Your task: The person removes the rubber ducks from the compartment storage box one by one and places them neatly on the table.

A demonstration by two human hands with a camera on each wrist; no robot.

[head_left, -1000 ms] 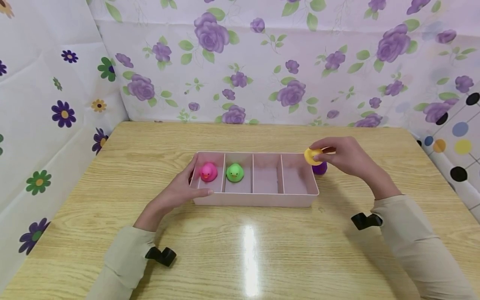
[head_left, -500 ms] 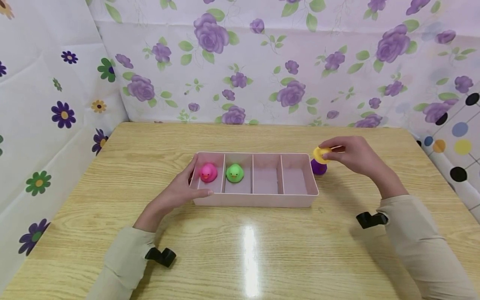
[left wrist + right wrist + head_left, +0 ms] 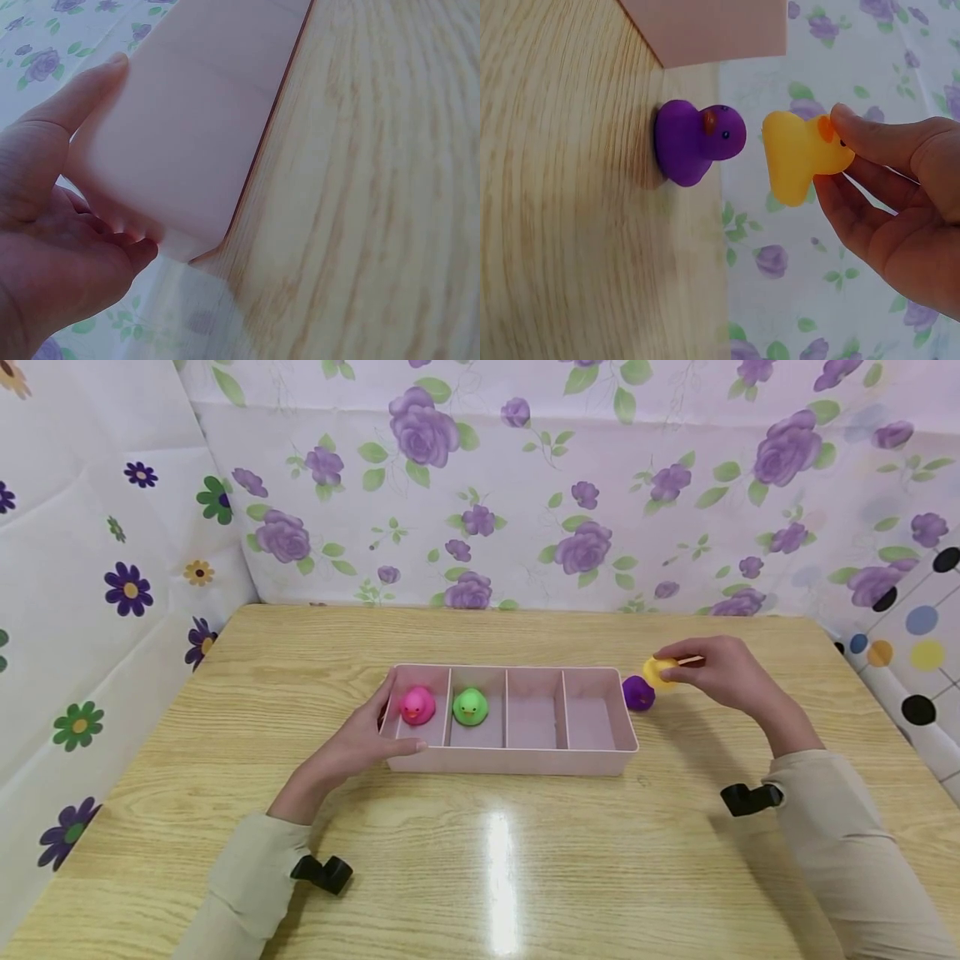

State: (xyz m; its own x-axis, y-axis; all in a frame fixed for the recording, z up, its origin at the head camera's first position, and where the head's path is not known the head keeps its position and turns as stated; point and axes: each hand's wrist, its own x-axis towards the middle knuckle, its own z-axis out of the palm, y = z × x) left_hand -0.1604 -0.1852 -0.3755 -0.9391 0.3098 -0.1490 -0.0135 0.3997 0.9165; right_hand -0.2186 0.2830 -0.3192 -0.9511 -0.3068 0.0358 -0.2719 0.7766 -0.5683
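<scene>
Pinching the yellow duck (image 3: 795,159) by its head, we are holding it above the surface (image 3: 420,843), base downward and apart from everything but the right hand (image 3: 720,675), whose thumb and fingers are gripping it. The duck is hanging to that hand's left, just right of and higher than the purple duck (image 3: 639,694), which is standing upright just beside the right end of the box (image 3: 510,762). The box is lying lengthwise from left to right, so our right hand is hovering nearer that end, fingers pointing leftward. Our left hand (image 3: 356,741) is gripping the opposite end, thumb along the near wall.
</scene>
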